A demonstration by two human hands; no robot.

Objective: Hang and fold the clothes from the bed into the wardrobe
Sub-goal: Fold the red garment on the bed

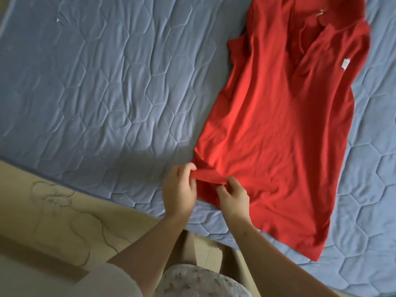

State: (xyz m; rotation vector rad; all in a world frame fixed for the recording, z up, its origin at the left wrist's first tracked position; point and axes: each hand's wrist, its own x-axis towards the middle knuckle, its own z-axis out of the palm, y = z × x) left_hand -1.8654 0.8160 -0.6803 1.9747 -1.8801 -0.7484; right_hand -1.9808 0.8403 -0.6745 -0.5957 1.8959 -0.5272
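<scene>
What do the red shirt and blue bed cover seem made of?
Red shirt: soft matte knit, probably cotton; it creases finely and its hem bunches where the left hand and right hand pinch it. Blue bed cover: matte quilted padded fabric, with stitched hexagon lines and puffy wrinkles; fibre unclear.

Both bare forearms stretched forward side by side, left hand (179,189) pinching the red shirt (278,125) at its hem, right hand (234,198) pinching just beside it, fingers curled
</scene>
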